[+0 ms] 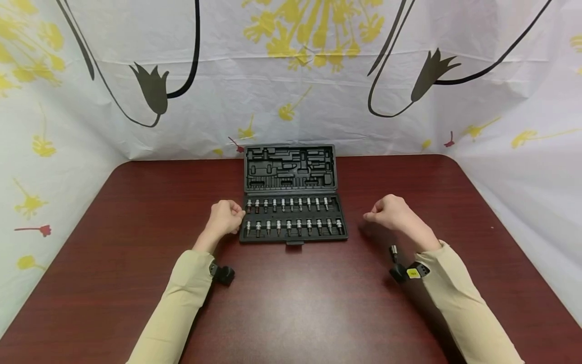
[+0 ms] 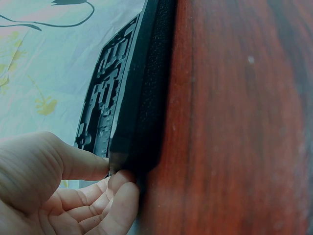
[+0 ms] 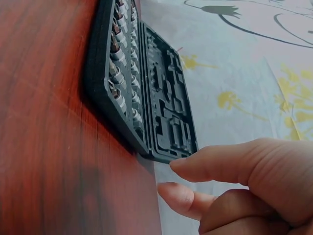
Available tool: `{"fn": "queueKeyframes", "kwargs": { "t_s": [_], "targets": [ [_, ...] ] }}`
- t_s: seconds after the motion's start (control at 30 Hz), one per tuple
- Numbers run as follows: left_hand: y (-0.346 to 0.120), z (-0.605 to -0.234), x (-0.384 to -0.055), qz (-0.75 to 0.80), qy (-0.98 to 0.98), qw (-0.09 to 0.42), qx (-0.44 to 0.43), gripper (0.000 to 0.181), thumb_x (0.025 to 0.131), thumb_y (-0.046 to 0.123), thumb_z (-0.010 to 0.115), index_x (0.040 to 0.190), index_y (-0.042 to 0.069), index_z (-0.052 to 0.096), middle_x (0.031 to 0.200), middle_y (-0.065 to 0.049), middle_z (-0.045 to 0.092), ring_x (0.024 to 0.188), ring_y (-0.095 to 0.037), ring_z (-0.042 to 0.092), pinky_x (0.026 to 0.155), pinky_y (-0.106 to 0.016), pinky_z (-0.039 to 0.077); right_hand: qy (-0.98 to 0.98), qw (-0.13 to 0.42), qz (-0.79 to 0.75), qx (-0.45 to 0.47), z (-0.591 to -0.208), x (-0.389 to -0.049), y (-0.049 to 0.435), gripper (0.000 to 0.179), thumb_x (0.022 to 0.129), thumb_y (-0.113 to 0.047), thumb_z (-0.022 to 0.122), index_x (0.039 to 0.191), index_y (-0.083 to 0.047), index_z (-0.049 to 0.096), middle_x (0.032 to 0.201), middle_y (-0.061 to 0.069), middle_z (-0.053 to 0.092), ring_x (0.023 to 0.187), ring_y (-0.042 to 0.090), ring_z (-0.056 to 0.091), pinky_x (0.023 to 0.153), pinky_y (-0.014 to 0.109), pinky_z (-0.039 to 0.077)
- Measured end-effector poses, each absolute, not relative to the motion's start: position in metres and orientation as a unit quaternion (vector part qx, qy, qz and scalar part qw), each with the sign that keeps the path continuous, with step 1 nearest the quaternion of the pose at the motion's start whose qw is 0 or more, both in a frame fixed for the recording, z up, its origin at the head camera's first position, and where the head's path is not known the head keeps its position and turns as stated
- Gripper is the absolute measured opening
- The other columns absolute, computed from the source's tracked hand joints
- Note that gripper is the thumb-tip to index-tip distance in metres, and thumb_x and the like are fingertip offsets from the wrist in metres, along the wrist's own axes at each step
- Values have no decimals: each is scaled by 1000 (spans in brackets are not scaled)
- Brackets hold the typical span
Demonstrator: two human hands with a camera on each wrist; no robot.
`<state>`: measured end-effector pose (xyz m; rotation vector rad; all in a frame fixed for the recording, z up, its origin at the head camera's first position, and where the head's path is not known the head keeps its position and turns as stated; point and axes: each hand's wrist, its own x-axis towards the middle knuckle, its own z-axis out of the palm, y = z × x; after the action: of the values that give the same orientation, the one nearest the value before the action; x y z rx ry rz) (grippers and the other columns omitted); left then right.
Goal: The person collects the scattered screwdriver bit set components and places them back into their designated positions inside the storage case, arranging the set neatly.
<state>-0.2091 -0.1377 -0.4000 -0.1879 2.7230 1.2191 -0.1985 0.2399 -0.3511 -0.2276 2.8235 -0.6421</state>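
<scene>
A black plastic bit socket case (image 1: pixel 294 241) lies unfolded on the table, its lid leaning up at the back. Two rows of silver bit sockets (image 1: pixel 288 226) fill the lower half, while the lid's moulded recesses (image 1: pixel 291 167) hold no pieces. My left hand (image 1: pixel 224 218) pinches the case's left edge; in the left wrist view the thumb sits over the rim and the fingers (image 2: pixel 124 205) curl against its side. To the right of the case, my right hand (image 1: pixel 391 212) hovers over the table with nothing in it, thumb and forefinger (image 3: pixel 178 196) slightly apart.
The dark red-brown table (image 1: pixel 291 303) has rounded far corners. Behind it hangs a white sheet (image 1: pixel 209 111) printed with yellow and grey flowers. Small black cameras (image 1: pixel 224 275) are strapped to both wrists, over beige sleeves.
</scene>
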Motion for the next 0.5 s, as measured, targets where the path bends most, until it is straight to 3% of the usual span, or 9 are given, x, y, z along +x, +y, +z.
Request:
{"fn": "queueKeyframes", "kwargs": {
  "t_s": [0.3, 0.5],
  "targets": [
    [-139, -401, -209, 403, 910, 75, -59, 11, 90, 7, 58, 87, -4, 60, 74, -13, 64, 46, -11, 56, 47, -27, 53, 967, 117, -207, -87, -351, -180, 260, 24, 83, -21, 65, 68, -3, 70, 57, -7, 56, 56, 11, 45, 51, 26, 38],
    [-139, -401, -209, 405, 910, 75, -57, 12, 90, 7, 58, 88, -5, 59, 75, -13, 64, 47, -11, 56, 46, -27, 53, 968, 127, -201, -84, -356, -170, 273, 26, 83, -23, 67, 64, -5, 69, 54, -9, 51, 56, 11, 42, 50, 26, 36]
  ]
}}
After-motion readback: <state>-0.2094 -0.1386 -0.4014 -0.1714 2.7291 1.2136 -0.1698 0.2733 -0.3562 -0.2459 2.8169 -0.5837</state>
